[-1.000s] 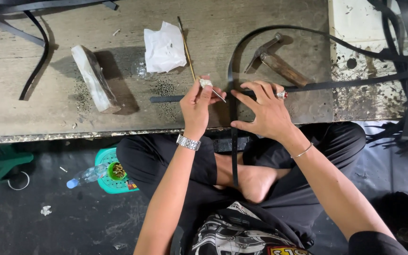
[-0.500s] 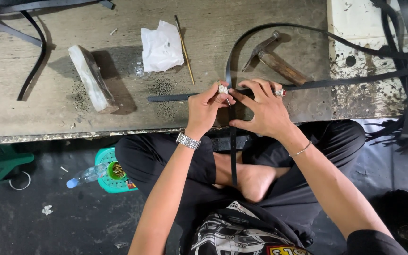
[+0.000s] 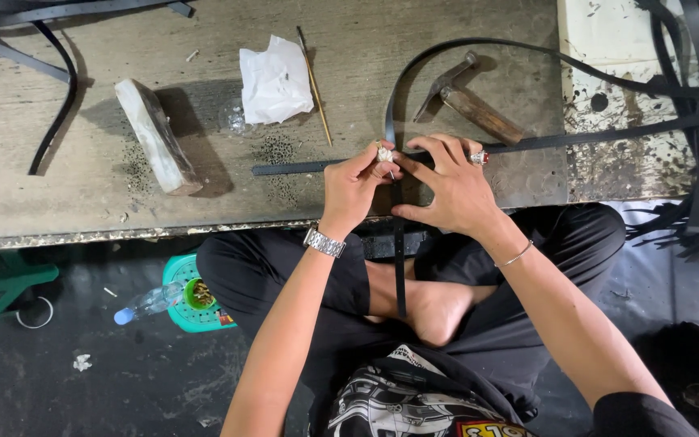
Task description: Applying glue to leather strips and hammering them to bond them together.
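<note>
The person sat cross-legged at the near edge of a low, worn board (image 3: 58,194). The left hand (image 3: 353,190) was closed in a narrow pinch on a small whitish lump (image 3: 384,153), holding it against a black strap (image 3: 398,243) where that strap crossed a second, flat strap (image 3: 301,167) lying left to right on the board. What the lump was could not be told. The right hand (image 3: 455,186) lay spread wide, fingers pressed flat on the crossing, probably to keep both straps from shifting while the left worked at the point between them. It held nothing. A ring showed on one finger, and a thin bangle on the wrist; the left wrist wore a metal watch (image 3: 323,242).

The near end of the upright strap hung off the board down to the bare foot (image 3: 434,311), so it seemed to be kept taut along the body. Its far end curved away to the right, past a hammer (image 3: 467,97) lying just beyond the right hand, within easy reach.

Farther left lay a thin stick (image 3: 315,85), a crumpled white wrapper (image 3: 273,81) and a pale block (image 3: 155,133), all well apart from the hands.

On the dark floor to the left, a teal tub (image 3: 192,311) held a small round pot with something yellowish in it, and a clear bottle (image 3: 147,305) lay against it.
</note>
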